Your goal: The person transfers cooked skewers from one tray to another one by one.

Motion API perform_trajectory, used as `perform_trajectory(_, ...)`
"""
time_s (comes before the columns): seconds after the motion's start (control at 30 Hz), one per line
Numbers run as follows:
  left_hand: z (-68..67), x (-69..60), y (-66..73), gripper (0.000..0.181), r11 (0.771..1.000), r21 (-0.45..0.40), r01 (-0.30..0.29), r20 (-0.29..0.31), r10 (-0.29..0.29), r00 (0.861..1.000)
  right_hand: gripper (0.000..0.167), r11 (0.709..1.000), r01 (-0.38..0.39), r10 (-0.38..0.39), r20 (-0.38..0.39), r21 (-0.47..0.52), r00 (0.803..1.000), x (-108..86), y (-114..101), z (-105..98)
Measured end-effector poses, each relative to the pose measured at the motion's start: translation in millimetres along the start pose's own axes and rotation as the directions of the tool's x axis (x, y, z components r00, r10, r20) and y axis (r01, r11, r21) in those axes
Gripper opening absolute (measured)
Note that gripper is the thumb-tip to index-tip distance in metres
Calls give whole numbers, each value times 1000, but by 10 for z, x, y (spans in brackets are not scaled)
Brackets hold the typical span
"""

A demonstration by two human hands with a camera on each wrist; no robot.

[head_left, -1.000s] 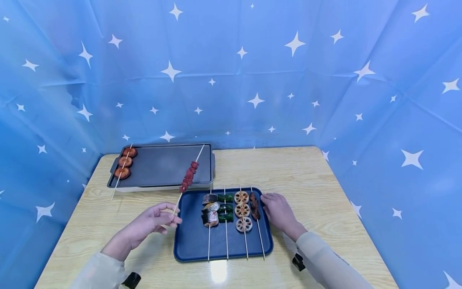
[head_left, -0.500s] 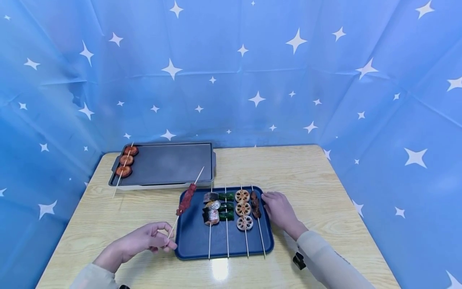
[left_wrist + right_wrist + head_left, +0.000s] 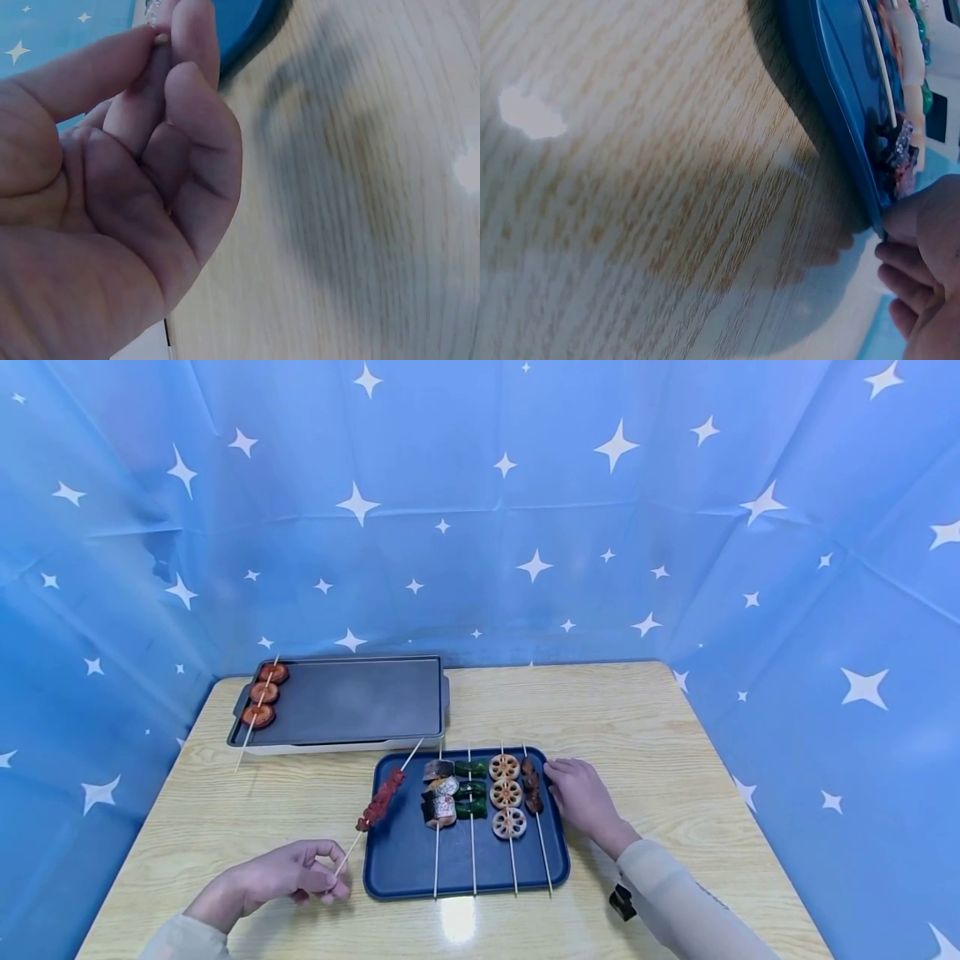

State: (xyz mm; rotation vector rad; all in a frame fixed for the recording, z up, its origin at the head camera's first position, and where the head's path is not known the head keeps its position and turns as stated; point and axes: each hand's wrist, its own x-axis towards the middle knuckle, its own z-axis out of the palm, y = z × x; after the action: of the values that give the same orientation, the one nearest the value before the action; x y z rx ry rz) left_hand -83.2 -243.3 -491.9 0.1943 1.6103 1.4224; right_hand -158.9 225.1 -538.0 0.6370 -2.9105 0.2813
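My left hand (image 3: pixel 279 877) pinches the bare lower end of a red meat skewer (image 3: pixel 381 800) between thumb and fingers. The skewer slants up over the left edge of the blue tray (image 3: pixel 401 864); whether it touches the tray I cannot tell. In the left wrist view only a stub of the stick (image 3: pixel 161 39) shows at the fingertips. My right hand (image 3: pixel 588 806) holds the tray's right rim near its far corner. In the tray lie a fish-like skewer (image 3: pixel 439 806), a green vegetable skewer (image 3: pixel 470 792), a lotus root skewer (image 3: pixel 506 793) and a brown meat skewer (image 3: pixel 532 789).
A dark flat griddle (image 3: pixel 360 697) stands behind and left of the tray, on the wooden table (image 3: pixel 600 718). A skewer of round brown slices (image 3: pixel 263 692) lies along its left end, stick overhanging the front. A blue starred cloth (image 3: pixel 480 552) surrounds the table.
My left hand has drawn the red meat skewer down and toward me, from before the griddle to the tray's left side. My right hand has stayed on the tray rim.
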Motion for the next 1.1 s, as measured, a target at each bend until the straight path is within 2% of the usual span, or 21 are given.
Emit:
perform_trajectory(0.2, 20, 25, -33, 16, 1000, -4, 6, -5, -6, 1000, 37, 1000, -12, 12, 9, -1, 1000, -1, -3, 8)
perform_trajectory(0.43, 115, 106, -42, 4, 999, -18, 33, -33, -33, 999, 37, 1000, -24, 24, 23, 3, 999, -5, -15, 16)
perform_trajectory(0.6, 181, 133, -62, 3, 999, -27, 38, -52, -39, 998, 37, 1000, -17, 17, 16, 1, 1000, -4, -3, 26)
perform_trajectory(0.8, 257, 213, -93, 15, 999, -45, 19, -62, -22, 998, 36, 1000, -13, 13, 10, 0, 1000, -2, 8, 26)
perform_trajectory(0.97, 356, 301, -75, 14, 999, -32, 1, -108, -5, 994, 36, 1000, -6, 6, 6, -6, 1000, -2, 6, 22)
perform_trajectory(1.1, 443, 369, -45, 15, 1000, 20, 6, -169, -3, 986, 36, 1000, -7, 7, 7, -7, 1000, -3, 9, 27)
